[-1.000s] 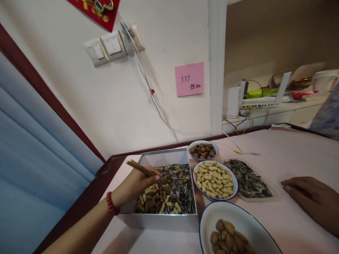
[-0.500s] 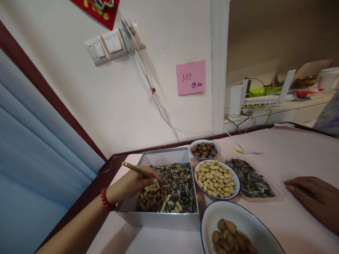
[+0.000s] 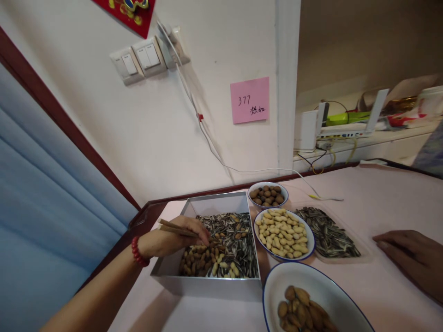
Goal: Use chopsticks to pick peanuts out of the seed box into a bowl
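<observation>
Grip of the left hand (image 3: 169,240): fingers pressed together around a pair of thin brown wooden chopsticks (image 3: 175,227). Compared with half a second earlier, the chopsticks lie flatter, with their free ends lower. The hand has stayed over the left part of the square silver metal box (image 3: 207,288), at the near left of the pink desk (image 3: 380,203). The chopstick tips reach into the mix of striped sunflower seeds and tan peanuts (image 3: 224,249) that fills the box. Whether they pinch a piece cannot be told. Grip of the right hand (image 3: 411,256): unchanged, fingers loosely spread, palm down on the desk at the right.
</observation>
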`<state>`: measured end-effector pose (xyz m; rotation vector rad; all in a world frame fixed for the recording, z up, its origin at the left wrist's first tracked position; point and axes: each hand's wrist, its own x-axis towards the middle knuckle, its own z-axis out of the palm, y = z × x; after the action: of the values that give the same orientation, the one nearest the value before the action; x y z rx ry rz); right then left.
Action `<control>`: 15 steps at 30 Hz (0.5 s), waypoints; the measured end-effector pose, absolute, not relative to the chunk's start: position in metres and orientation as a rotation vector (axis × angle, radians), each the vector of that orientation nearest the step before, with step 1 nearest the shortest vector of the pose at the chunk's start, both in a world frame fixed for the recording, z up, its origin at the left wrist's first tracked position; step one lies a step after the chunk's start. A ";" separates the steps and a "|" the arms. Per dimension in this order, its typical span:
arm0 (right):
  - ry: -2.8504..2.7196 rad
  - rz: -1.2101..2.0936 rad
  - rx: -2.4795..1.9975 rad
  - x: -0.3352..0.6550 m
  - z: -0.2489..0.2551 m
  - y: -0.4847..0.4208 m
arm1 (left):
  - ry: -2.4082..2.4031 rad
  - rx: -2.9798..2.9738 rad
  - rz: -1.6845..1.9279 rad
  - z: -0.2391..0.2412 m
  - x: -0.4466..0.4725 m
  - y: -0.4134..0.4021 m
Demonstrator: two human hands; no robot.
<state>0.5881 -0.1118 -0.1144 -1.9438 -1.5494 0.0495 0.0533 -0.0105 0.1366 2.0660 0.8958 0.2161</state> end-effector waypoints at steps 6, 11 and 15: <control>-1.552 0.043 -1.918 0.590 -0.118 -0.112 | 0.863 2.016 0.239 0.138 0.060 -0.018; -1.551 0.041 -1.920 0.590 -0.119 -0.110 | 0.878 2.089 0.224 0.131 0.056 -0.011; -1.507 0.007 -1.928 0.593 -0.123 -0.112 | 1.060 2.153 0.307 0.131 0.048 -0.012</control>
<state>0.5931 -0.1123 -0.1233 -1.9282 -1.5074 0.0075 0.0476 -0.0116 0.1309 2.1525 1.0603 0.3069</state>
